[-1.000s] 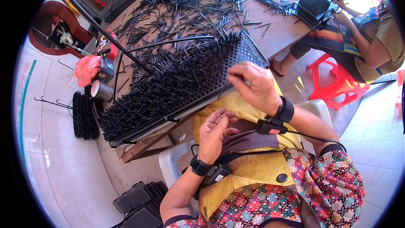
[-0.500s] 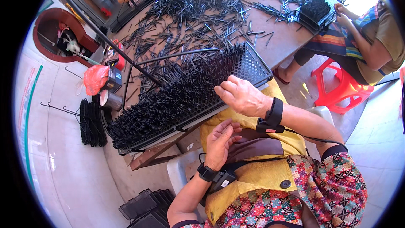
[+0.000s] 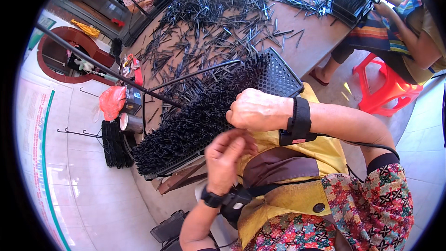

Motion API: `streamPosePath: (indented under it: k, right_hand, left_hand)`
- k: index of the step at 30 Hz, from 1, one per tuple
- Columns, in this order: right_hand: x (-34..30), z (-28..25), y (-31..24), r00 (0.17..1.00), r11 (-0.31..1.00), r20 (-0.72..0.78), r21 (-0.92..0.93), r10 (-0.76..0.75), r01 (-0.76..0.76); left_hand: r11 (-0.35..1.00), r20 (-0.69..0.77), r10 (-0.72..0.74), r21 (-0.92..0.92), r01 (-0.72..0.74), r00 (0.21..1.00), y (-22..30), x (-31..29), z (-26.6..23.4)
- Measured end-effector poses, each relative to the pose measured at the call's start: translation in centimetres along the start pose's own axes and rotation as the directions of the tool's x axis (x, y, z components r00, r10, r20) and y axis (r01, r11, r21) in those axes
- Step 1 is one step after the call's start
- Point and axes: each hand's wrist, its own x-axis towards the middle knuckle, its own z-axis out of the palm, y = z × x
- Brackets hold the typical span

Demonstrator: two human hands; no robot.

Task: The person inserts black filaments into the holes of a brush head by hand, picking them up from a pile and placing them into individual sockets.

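A red plastic stool point(image 3: 380, 86) stands on the right. On the left, a crumpled red bag point(image 3: 112, 102) sits beside a dark box point(image 3: 134, 97), near a tin point(image 3: 132, 123); a yellow item point(image 3: 85, 28), perhaps cloth, lies farther back.

My right hand point(image 3: 257, 109): curled, back upward, fingertips hidden. My left hand point(image 3: 226, 155): blurred, nearer my body, fingers loosely bent.

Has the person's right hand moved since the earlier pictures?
Yes: the right hand moved left, away from the right end of the black perforated tray.
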Motion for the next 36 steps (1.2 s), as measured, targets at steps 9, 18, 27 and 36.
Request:
streamPosePath:
  k: [9,18,27,36]
  right_hand:
    - [-2.2,-1.1,1.1,0.915,0.922,-0.184,0.222,0.359,-0.317]
    - [-15.1,-1.6,8.6,0.559,0.672,-0.373,0.418,0.74,-0.611]
    - [-19.3,0.9,12.9,0.446,0.569,-0.356,0.456,0.821,-0.684]
    - [-19.7,3.3,19.1,0.413,0.611,-0.467,0.443,0.782,-0.656]
  left_hand:
    - [0.943,-0.105,0.203,0.29,-0.165,0.974,11.8,7.7,-1.9]
    - [0.447,-0.07,0.137,0.894,0.001,0.988,15.1,20.1,-6.1]
    - [0.151,-0.393,-0.364,0.87,0.469,0.845,13.6,26.3,-10.1]
    - [0.183,-0.582,-0.585,0.584,0.791,0.565,11.9,29.4,-12.5]
